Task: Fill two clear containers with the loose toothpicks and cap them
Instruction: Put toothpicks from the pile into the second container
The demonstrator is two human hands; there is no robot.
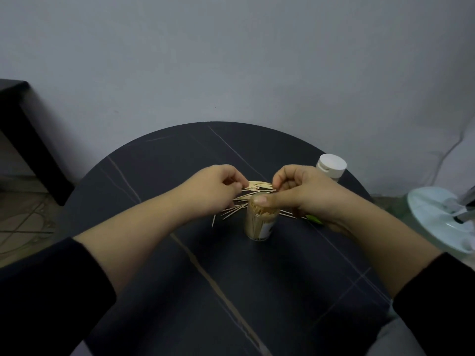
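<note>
An uncapped clear container (260, 223) full of toothpicks stands upright on the dark round table (180, 265). Behind it, a small bundle of toothpicks (259, 185) is pinched at one end by my left hand (213, 187) and at the other by my right hand (305, 194). My right thumb lies over the container's mouth. Loose toothpicks (231, 210) are scattered on the table under both hands. A second container with a white cap (331, 167) stands at the far right of the table. A green thing (314, 219) peeks out under my right palm.
A white round object (442, 219) with a metal part sits just off the table's right edge. A dark piece of furniture (23, 134) stands at the left against the grey wall. Cables lie on the floor at the left.
</note>
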